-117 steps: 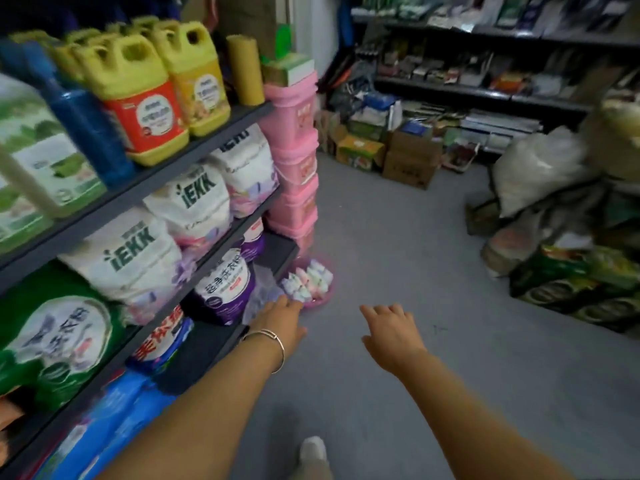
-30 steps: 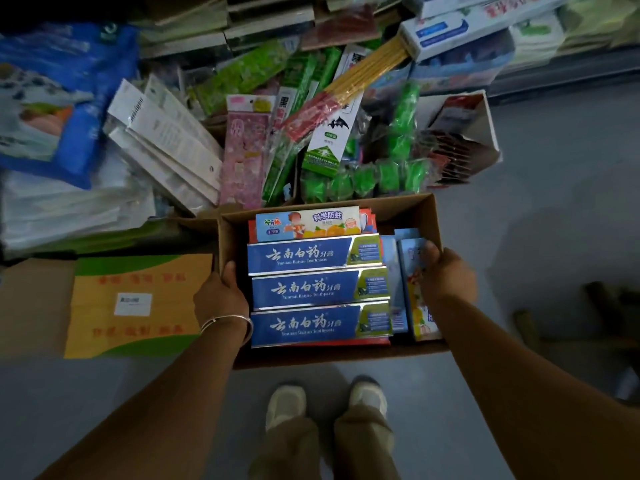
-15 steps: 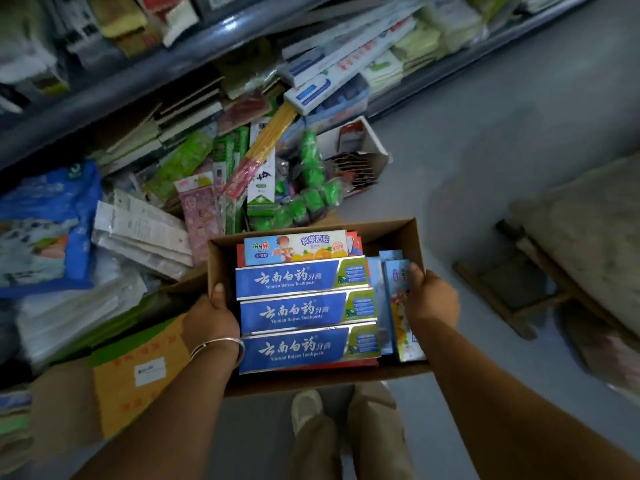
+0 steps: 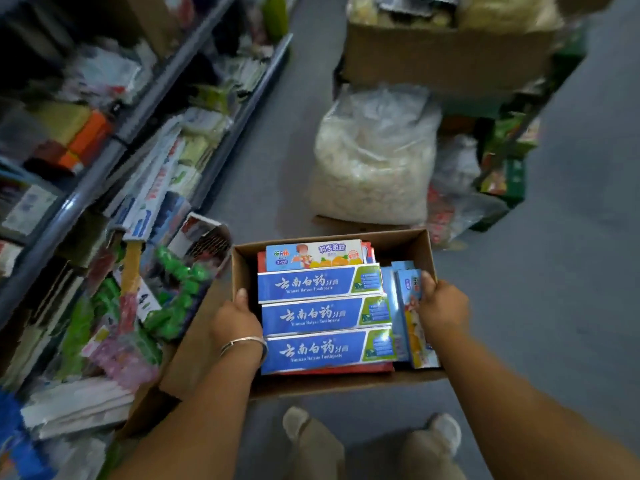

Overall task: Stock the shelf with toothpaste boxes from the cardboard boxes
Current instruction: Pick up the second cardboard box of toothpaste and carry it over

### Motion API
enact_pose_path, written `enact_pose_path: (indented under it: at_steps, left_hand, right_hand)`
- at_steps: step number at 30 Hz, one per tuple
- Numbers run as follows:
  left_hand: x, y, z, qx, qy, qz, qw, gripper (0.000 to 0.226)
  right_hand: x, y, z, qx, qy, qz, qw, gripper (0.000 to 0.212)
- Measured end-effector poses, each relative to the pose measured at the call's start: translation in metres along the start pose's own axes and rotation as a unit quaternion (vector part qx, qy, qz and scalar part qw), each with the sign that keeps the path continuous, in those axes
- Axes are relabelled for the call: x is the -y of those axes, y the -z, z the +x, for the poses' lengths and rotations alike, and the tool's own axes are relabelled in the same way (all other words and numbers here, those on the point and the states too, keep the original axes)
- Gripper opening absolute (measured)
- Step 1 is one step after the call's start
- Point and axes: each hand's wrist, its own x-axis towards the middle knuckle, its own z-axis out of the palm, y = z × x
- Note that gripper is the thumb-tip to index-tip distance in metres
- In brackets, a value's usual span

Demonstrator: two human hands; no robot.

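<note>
The left hand (image 4: 237,315) is gripping the carton's (image 4: 420,251) left wall, thumb curled over the rim. Inside, toothpaste boxes (image 4: 320,315) are lying flat in a stack, a few standing on edge along the right wall. The right hand (image 4: 441,303) is clasping that right wall. The carton is probably light but bendy, so holding both side walls low is looking wise; the glossy boxes may slide if it tilts.
</note>
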Motion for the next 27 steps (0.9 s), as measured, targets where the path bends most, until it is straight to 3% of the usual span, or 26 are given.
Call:
enact_pose_path:
  at_steps: [8,14,18,23,27]
  left_hand:
    - [-0.145,-0.116,-0.174,0.073,-0.154,0.085,0.982,0.051]
    - [-0.245,-0.223,-0.320,0.135,-0.258,0.121,0.949,0.050]
    - [-0.308,-0.298,-0.417,0.183,-0.366,0.178,0.895,0.052]
    - [-0.379,-0.393,-0.548,0.245,-0.431,0.196,0.846,0.054]
    - [-0.422,-0.461,-0.661,0.283,-0.530,0.248,0.760,0.053]
  right_hand:
    - [-0.180,0.180,0.050,-0.103,-0.142,0.112,0.978,0.053]
    - [-0.323,0.312,0.077,-0.192,-0.241,0.124,0.943,0.055]
    - [-0.411,0.381,0.088,-0.247,-0.321,0.148,0.902,0.054]
    - [-0.519,0.450,0.099,-0.299,-0.423,0.190,0.834,0.056]
    - [-0.600,0.504,0.097,-0.331,-0.490,0.249,0.767,0.055]
